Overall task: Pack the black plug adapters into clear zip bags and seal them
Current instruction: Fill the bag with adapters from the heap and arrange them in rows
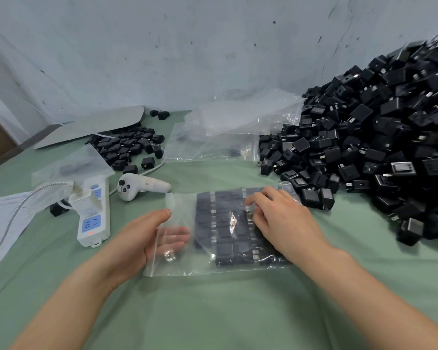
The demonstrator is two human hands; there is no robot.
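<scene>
A clear zip bag [180,263] lies flat on the green cloth in front of me, its open end to the left. Rows of black plug adapters [225,223] fill its right part. My left hand [137,243] is at the open end: the fingers show blurred through the plastic, fairly straight, and the thumb lies outside by the bag's edge. My right hand [278,221] rests palm down on top of the bag, its fingers pressing on the adapters inside. A big heap of loose black adapters [379,137] rises at the right.
Several empty clear bags [213,140] lie behind the work spot. A smaller pile of adapters [129,147] sits back left beside a white board [91,125]. A white power strip [94,218] with a charger, a white handheld controller [139,186] and lined paper [0,223] occupy the left.
</scene>
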